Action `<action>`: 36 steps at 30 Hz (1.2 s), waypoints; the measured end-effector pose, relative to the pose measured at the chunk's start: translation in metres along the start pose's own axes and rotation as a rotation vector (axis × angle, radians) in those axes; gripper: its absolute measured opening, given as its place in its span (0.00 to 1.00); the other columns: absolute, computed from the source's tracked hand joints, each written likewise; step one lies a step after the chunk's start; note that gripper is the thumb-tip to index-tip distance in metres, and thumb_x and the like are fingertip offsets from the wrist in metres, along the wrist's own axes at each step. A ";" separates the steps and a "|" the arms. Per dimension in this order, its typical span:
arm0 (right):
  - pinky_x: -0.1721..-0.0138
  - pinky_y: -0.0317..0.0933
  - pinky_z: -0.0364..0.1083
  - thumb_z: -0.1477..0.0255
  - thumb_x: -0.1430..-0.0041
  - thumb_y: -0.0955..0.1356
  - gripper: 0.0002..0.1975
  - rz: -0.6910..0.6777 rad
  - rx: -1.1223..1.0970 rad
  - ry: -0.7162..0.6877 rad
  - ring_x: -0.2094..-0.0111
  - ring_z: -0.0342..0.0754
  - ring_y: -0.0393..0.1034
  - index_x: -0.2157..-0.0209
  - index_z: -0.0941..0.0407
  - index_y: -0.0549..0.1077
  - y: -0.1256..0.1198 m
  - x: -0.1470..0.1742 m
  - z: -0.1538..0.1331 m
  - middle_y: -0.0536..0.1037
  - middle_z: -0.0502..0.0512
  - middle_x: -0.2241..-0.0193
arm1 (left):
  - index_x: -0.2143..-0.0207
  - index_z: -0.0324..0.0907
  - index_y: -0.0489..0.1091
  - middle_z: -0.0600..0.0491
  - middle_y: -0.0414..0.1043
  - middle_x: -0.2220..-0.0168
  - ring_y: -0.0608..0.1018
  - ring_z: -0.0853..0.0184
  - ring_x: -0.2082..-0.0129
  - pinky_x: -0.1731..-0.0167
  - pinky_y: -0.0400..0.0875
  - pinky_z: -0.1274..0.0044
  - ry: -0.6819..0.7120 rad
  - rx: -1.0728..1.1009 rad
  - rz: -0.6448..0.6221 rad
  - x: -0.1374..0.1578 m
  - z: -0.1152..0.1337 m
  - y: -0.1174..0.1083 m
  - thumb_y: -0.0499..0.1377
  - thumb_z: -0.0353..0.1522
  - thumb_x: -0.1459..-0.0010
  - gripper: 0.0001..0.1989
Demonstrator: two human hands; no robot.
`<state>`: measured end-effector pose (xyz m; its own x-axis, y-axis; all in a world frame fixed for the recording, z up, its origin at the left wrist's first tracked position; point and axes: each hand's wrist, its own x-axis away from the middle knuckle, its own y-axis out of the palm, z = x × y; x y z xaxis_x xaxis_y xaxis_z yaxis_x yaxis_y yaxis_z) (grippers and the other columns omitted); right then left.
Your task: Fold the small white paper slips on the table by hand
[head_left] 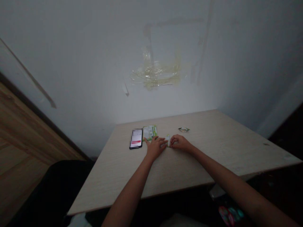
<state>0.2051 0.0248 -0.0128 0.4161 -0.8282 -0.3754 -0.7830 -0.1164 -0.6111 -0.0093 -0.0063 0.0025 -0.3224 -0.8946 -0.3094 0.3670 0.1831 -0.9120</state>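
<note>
Partly hidden, a small, flat, white-and-green piece (pixel 168 139) is lying between the loosely spread left hand (pixel 156 147) and the curled right hand (pixel 181 143), whose fingertips are blurring too much to tell whether they are gripping it. The pale wood-grain surface (pixel 184 170) is stretching widely rightward, its near edge running well apart from both hands, while the piece's visible strip is pointing its long axis toward the white wall (pixel 165 104).
</note>
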 end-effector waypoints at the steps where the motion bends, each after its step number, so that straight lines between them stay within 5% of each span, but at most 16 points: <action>1: 0.53 0.63 0.49 0.72 0.54 0.74 0.03 -0.005 0.005 -0.013 0.61 0.49 0.73 0.74 0.54 0.77 -0.001 0.000 -0.001 0.81 0.52 0.68 | 0.51 0.66 0.73 0.60 0.73 0.45 0.64 0.53 0.40 0.44 0.24 0.35 -0.003 -0.007 -0.002 0.000 0.000 0.000 0.55 0.45 0.37 0.14; 13: 0.54 0.66 0.49 0.69 0.53 0.73 0.10 0.031 -0.216 0.086 0.64 0.49 0.76 0.68 0.54 0.72 0.004 0.003 0.007 0.80 0.51 0.70 | 0.51 0.66 0.73 0.60 0.74 0.45 0.64 0.52 0.39 0.45 0.25 0.34 0.014 0.004 0.008 0.000 0.000 0.001 0.55 0.45 0.37 0.13; 21: 0.59 0.68 0.47 0.70 0.52 0.73 0.08 0.001 -0.192 0.078 0.65 0.48 0.77 0.69 0.54 0.73 0.004 0.004 0.003 0.80 0.51 0.69 | 0.51 0.66 0.72 0.59 0.73 0.44 0.64 0.51 0.39 0.45 0.25 0.34 -0.005 -0.005 -0.013 0.000 0.002 -0.002 0.56 0.44 0.37 0.14; 31: 0.53 0.65 0.50 0.70 0.54 0.74 0.08 -0.009 -0.150 0.030 0.62 0.50 0.76 0.71 0.54 0.74 0.001 0.004 0.001 0.80 0.52 0.70 | 0.51 0.67 0.72 0.60 0.74 0.45 0.64 0.52 0.39 0.46 0.23 0.34 0.008 0.012 0.009 0.000 0.000 0.001 0.56 0.44 0.38 0.13; 36: 0.56 0.68 0.50 0.67 0.53 0.73 0.11 0.121 -0.323 0.121 0.65 0.49 0.77 0.68 0.54 0.70 0.001 0.003 0.005 0.80 0.52 0.71 | 0.54 0.65 0.74 0.60 0.75 0.47 0.64 0.54 0.40 0.45 0.23 0.35 0.027 0.041 -0.019 0.001 0.000 -0.002 0.57 0.44 0.38 0.11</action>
<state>0.2080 0.0246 -0.0183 0.2691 -0.9032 -0.3344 -0.9368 -0.1649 -0.3085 -0.0108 -0.0073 0.0043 -0.3530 -0.8863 -0.2999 0.3955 0.1491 -0.9063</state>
